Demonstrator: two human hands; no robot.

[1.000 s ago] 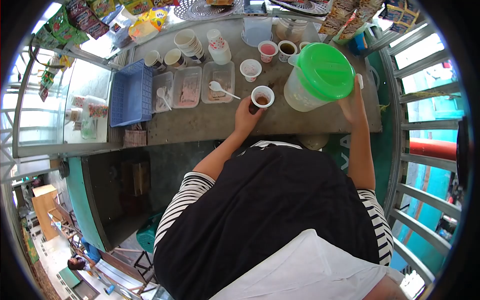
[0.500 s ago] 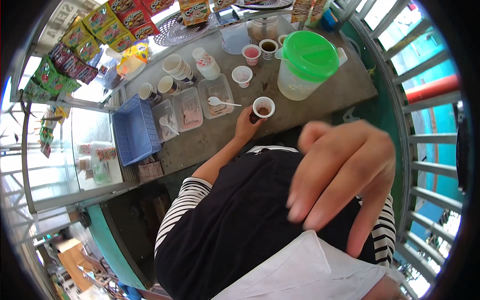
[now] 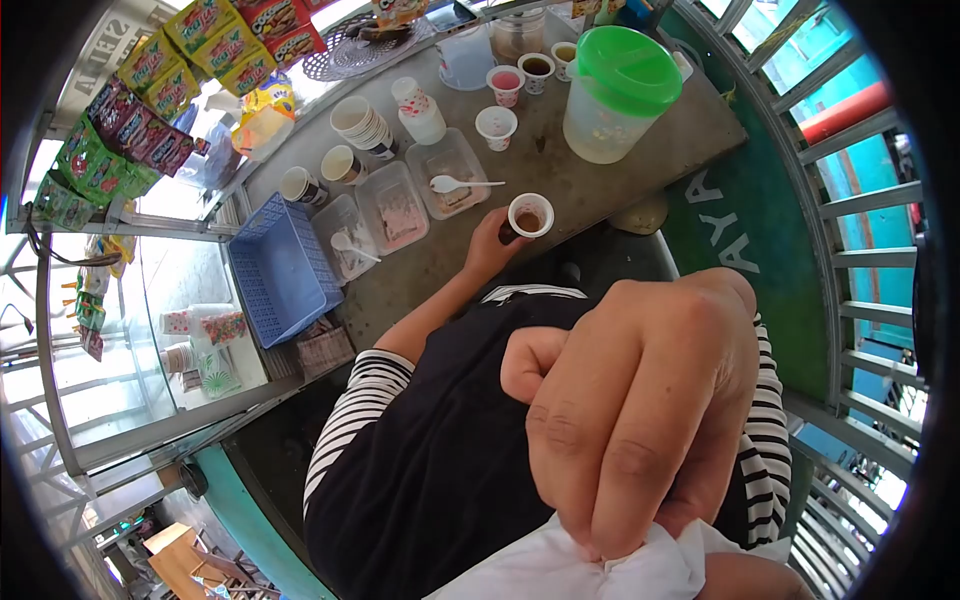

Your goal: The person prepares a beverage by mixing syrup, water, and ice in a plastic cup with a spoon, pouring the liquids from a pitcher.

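Observation:
Near the counter's front edge, my left hand (image 3: 489, 247) is closed round a small white cup (image 3: 530, 214) with brown contents at its bottom. Close to the camera, the fingers of my right hand (image 3: 640, 400) pinch white cloth (image 3: 560, 568) below my face. Left of the cup, a white spoon (image 3: 462, 184) lies across a clear plastic tub (image 3: 455, 150). Another clear tub (image 3: 393, 215) with pinkish residue sits beside it. Beyond the held cup stands a white cup (image 3: 495, 127), with a cup of pink liquid (image 3: 505, 84) farther back.
A green-lidded pitcher (image 3: 620, 95) stands on the right of the counter (image 3: 700, 125). Stacked paper cups (image 3: 361, 124) are at the back left, and a blue basket (image 3: 283, 270) sits at the left end. Snack packets (image 3: 150, 125) hang above. Metal bars (image 3: 865, 260) line the right side.
My right hand has moved down and left, from loosely spread fingers to a pinch on the white cloth. My left hand still holds the cup. The view has shifted slightly.

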